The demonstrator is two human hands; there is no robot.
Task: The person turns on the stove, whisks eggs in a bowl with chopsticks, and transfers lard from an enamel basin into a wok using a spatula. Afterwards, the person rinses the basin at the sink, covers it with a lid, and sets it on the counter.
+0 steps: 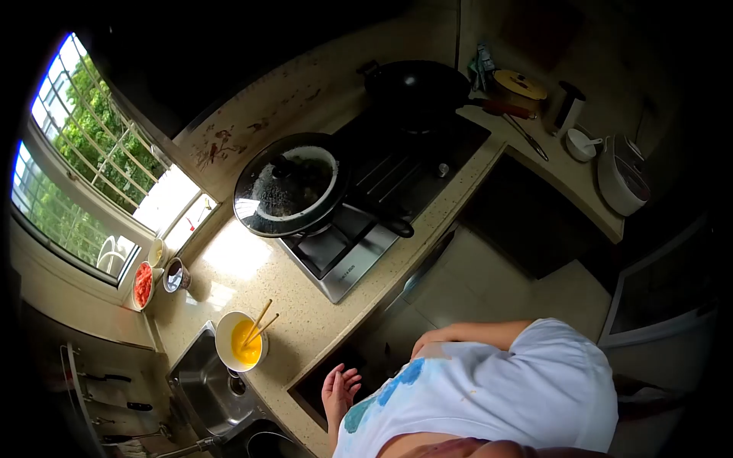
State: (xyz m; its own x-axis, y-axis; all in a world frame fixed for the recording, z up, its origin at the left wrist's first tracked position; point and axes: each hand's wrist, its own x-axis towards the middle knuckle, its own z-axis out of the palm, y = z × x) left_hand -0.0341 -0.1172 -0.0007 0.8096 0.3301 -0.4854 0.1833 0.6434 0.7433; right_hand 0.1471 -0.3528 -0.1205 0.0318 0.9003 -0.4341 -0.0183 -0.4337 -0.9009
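My left hand (pixel 340 389) is near the counter's front edge, palm up with its fingers loosely curled and apart, holding nothing. My right forearm bends across the front of the white shirt; the hand (pixel 431 338) rests low against it, its fingers mostly hidden. On the counter, beyond my left hand, a white bowl (pixel 223 342) holds yellow beaten egg (pixel 244 345) with two chopsticks (pixel 263 324) leaning in it. Farther off, a pan (pixel 290 183) with a fogged glass lid sits on the left burner of the stove (pixel 336 267).
A steel sink (pixel 206 389) lies left of the bowl. By the window are a bowl of red pieces (pixel 143 285) and a small dark-filled bowl (pixel 176 275). A black wok (pixel 416 88) stands on the far burner. Knives (pixel 137 406) hang at lower left; a white appliance (pixel 620 179) is at right.
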